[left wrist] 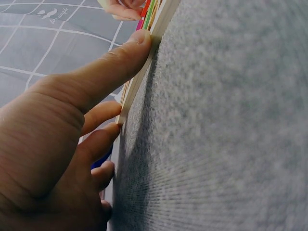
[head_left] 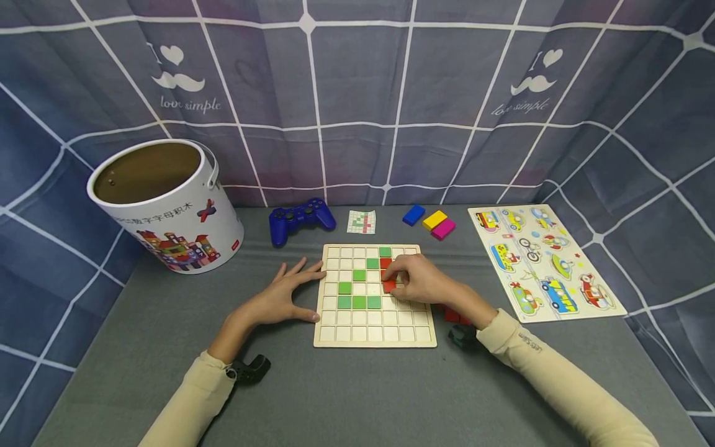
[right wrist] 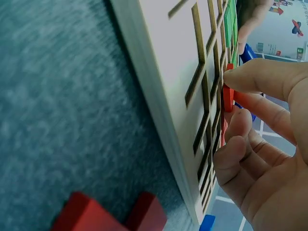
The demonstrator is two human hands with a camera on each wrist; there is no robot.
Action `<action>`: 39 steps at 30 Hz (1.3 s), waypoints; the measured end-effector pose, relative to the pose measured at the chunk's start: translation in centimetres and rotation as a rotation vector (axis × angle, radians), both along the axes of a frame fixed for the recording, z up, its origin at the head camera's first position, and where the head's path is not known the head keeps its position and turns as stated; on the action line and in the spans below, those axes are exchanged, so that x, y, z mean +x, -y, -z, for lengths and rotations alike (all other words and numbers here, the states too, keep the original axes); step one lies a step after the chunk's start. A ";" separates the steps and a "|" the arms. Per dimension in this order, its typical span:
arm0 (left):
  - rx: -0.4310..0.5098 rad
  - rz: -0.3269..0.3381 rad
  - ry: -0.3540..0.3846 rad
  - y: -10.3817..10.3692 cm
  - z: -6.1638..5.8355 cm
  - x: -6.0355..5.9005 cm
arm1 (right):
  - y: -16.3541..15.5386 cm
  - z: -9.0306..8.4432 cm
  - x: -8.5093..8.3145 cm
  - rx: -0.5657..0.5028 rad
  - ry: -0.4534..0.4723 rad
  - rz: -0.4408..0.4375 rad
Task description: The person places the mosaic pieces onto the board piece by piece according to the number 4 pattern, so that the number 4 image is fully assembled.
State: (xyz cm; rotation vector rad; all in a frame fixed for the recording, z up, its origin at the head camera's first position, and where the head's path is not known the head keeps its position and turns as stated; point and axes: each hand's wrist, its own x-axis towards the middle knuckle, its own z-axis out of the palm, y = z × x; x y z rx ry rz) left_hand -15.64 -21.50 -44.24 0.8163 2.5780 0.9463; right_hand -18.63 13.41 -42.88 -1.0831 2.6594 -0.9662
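Note:
A wooden grid board (head_left: 374, 335) lies on the grey table, with several green tiles (head_left: 359, 302) and some red tiles (head_left: 385, 263) set in its squares. My right hand (head_left: 416, 278) hovers over the board's right middle and pinches a red tile (head_left: 389, 286) (right wrist: 227, 97) against the grid. My left hand (head_left: 282, 297) lies flat beside the board's left edge (left wrist: 139, 79), fingers straight, thumb (left wrist: 103, 72) and fingertips touching the rim. More red pieces (right wrist: 108, 214) lie on the table by the board's right side.
A white bucket (head_left: 170, 205) stands at the back left. A blue game controller (head_left: 300, 218), a small pattern card (head_left: 361, 221) and blue, yellow and magenta blocks (head_left: 429, 220) lie behind the board. A vehicle puzzle board (head_left: 544, 261) lies to the right. Fabric walls surround the table.

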 end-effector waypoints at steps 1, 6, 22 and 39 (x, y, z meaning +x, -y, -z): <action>0.002 0.001 0.000 0.0 0.0 0.0 | 0.1 0.0 0.0 0.004 -0.010 -0.001; 0.006 0.005 -0.017 0.1 0.3 -0.1 | 0.4 -0.1 0.1 0.024 -0.025 0.012; 0.015 0.002 -0.014 0.2 0.3 0.0 | -0.9 -0.9 0.4 0.024 0.001 0.030; 0.020 0.005 -0.002 0.2 0.4 -0.3 | -10.3 -1.3 1.5 0.119 0.054 0.224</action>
